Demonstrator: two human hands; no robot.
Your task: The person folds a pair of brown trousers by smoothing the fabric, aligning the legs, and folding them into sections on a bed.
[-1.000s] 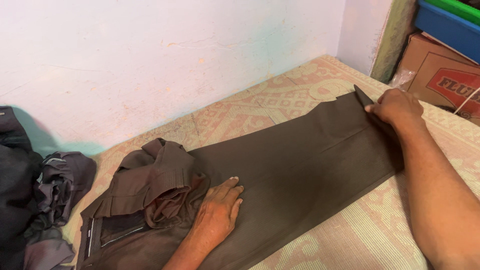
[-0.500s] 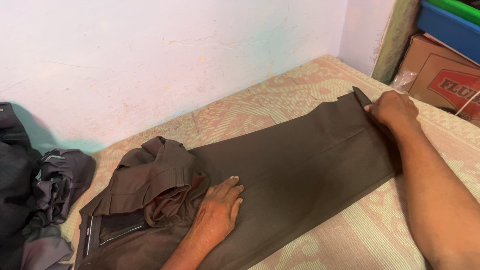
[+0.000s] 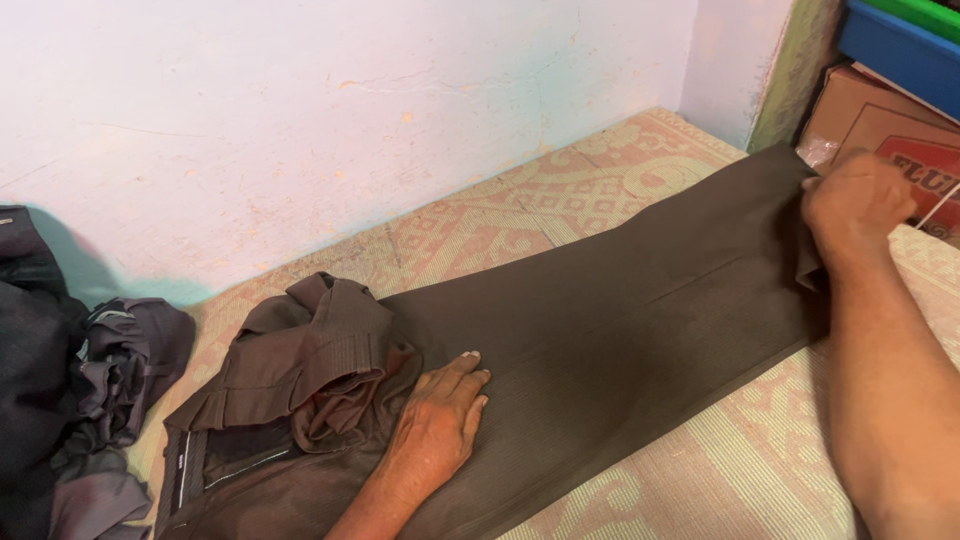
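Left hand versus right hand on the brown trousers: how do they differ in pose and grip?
The left hand lies flat, fingers spread, pressing the brown trousers near the bunched waist end; the right hand is curled into a fist, pinching the far hem. The left hand rests on the cloth against the patterned mat; the right hand lifts its edge off it. Both touch the same garment.

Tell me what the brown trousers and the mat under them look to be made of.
Brown trousers: likely woven suiting cloth, matte, with faint fine stripes and a pressed crease. Mat: seemingly woven plastic or reed, pink and cream, shown by its ribbed weave and flat pattern.
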